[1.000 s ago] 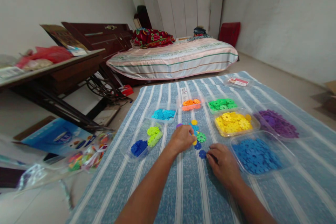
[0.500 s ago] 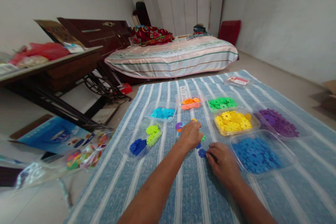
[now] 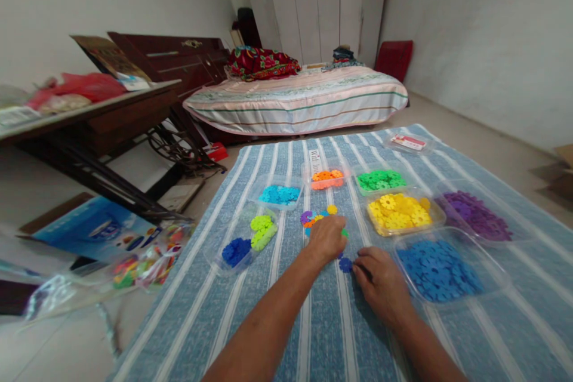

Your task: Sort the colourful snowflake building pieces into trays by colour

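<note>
- Striped mat (image 3: pixel 313 322): woven cloth, matt, coarse.
- Blue-disc tray (image 3: pixel 495 262): clear glossy plastic.
- Blue discs (image 3: pixel 436 271): matt plastic.
- Side table (image 3: pixel 111 113): dark wood.

Single view: head camera, worn by person seated low at near edge of striped mat (image 3: pixel 277 322). Faces forward and down, wide-angle, edges bowed. Forearms enter from bottom; left hand (image 3: pixel 328 240) and right hand (image 3: pixel 380 283) close, centre frame. Trays mid-distance on mat; bed (image 3: pixel 295 101) far; table (image 3: pixel 85 119) at left. No second view, so nothing shared.
</note>
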{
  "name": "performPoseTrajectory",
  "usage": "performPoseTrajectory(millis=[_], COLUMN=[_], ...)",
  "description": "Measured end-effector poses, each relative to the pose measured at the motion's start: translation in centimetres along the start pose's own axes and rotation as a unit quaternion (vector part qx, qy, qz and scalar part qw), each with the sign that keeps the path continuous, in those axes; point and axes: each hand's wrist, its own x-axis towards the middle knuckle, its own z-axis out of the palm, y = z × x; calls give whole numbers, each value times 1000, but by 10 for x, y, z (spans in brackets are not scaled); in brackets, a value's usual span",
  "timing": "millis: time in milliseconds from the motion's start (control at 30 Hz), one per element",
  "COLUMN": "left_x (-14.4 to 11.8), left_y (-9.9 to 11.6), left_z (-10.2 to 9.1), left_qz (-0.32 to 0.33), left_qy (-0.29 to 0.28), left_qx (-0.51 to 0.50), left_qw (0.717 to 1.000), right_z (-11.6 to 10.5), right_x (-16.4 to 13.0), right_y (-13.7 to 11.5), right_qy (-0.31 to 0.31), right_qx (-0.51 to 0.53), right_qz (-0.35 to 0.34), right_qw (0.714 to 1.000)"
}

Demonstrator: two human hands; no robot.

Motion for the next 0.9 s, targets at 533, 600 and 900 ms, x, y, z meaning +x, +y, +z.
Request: performPoseTrajectory(millis=[533, 600, 900], left_x=[37, 16, -33], left_y=[22, 14, -1], left_z=[-57, -45, -7], left_qz=[-13, 0, -24], left_qy=[0, -58, -87], left_qx=[-140, -18, 68], left_qw=[990, 998, 994], right_z=[1, 1, 0], right_x=[-1, -1, -1], right_y=[0, 0, 2], right_qy=[20, 15, 1], right_qx=[5, 5, -3], right_qz=[0, -1, 2], right_qw=[1000, 1000, 1000])
